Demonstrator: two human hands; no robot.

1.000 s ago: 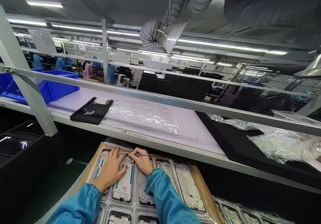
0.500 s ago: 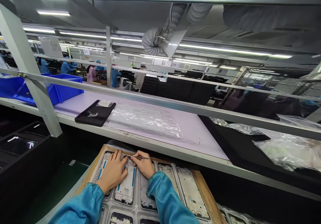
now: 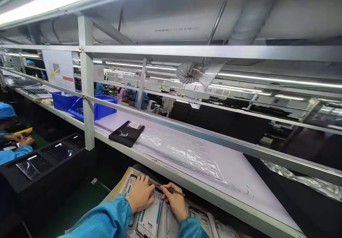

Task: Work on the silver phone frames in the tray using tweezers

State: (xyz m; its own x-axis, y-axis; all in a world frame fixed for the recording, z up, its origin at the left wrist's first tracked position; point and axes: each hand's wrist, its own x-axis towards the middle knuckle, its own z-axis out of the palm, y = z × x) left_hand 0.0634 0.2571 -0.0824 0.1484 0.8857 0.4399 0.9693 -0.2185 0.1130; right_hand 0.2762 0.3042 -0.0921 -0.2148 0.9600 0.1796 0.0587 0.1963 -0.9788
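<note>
My left hand [image 3: 141, 194] lies over the upper part of a phone middle frame [image 3: 150, 219], its fingers stretched out and pressing on it near the top edge. Blue strips run along the sides of this pale frame. My right hand [image 3: 175, 201] is closed around a pair of thin metal tweezers [image 3: 177, 192], whose tip points left toward the frame's top end beside my left fingers. Their tip is too small to make out. The frame sits in a moulded clear plastic tray [image 3: 163, 227], with more frames in neighbouring pockets, partly covered by my hands and sleeves.
A shelf [image 3: 229, 163] runs along the far side, bearing a black foam pad [image 3: 127, 138] with small parts, clear plastic sheets [image 3: 181, 152] and blue bins [image 3: 105, 107]. An upright post [image 3: 87, 85] and rails stand ahead. At left a co-worker's hands [image 3: 22, 140] work near black foam holding phones.
The view has turned left and tilted up, so the hands and tray appear lower and further right. Both hands stay at the frame's top end, the tweezers still in my right hand.
</note>
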